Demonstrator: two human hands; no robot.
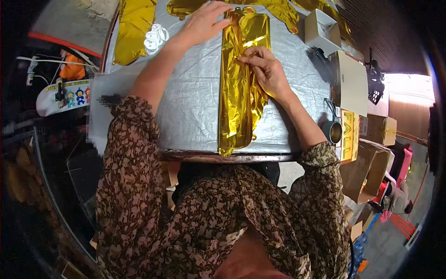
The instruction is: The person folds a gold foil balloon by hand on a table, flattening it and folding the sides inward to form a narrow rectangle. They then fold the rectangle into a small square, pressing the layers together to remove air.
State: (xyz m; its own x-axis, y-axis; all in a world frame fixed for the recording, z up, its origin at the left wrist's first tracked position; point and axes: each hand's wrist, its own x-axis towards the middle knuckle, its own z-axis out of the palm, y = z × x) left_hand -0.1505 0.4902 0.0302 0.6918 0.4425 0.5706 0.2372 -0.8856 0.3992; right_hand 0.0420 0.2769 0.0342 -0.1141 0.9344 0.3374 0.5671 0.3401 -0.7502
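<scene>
Floral sleeves (134,153); L hand (204,22) open flat on gold foil (237,111), R hand (267,69) prob. pinching its fold

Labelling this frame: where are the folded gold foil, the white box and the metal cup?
gold foil (239,107), head view, mid strip.
white box (320,42), head view, side wall.
metal cup (333,132), head view, mouth.

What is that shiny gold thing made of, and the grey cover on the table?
The gold thing looks like thin metallic foil film: mirror-shiny, with sharp creases and bright glints. The grey cover seems a thin plastic or foil-like sheet, dull silvery and finely wrinkled.
</scene>
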